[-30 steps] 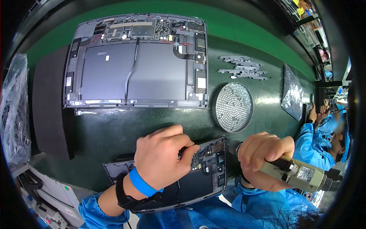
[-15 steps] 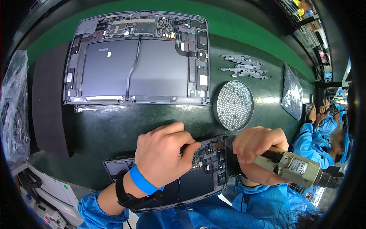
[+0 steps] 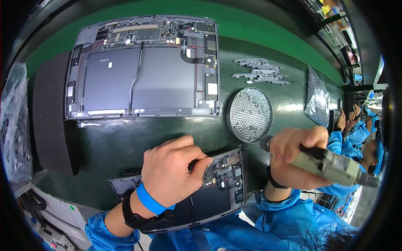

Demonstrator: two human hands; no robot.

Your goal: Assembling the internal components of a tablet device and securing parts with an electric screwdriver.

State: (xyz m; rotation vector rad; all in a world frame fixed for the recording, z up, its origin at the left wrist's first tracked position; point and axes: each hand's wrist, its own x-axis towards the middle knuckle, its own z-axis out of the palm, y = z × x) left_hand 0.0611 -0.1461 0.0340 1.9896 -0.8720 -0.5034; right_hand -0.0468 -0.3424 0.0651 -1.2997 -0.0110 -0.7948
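Near my body lies a dark open tablet housing [image 3: 213, 203] with a circuit board along its far edge. Over that board is my left hand [image 3: 173, 167], wearing a blue wristband [image 3: 151, 201]. Its thumb and forefinger are pinched together; whatever they hold, if anything, is hidden. My right hand [image 3: 299, 146] is wrapped round a beige electric screwdriver [image 3: 343, 167], held above the bench right of the housing. The screwdriver's dark front end [image 3: 265, 143] points left, close to the near rim of a round dish of small screws [image 3: 271, 115].
A larger-looking open tablet housing [image 3: 163, 83] lies at the back left, beside a black foam pad [image 3: 50, 117]. Grey plastic strips [image 3: 264, 72] are piled behind the dish. Clear plastic bags [image 3: 317, 98] lie at both sides. Co-workers in blue [image 3: 349, 138] sit at the right.
My right hand has lifted the screwdriver up and to the right, bringing its front end near the dish. The left hand stays over the board. The whole view has shifted slightly.
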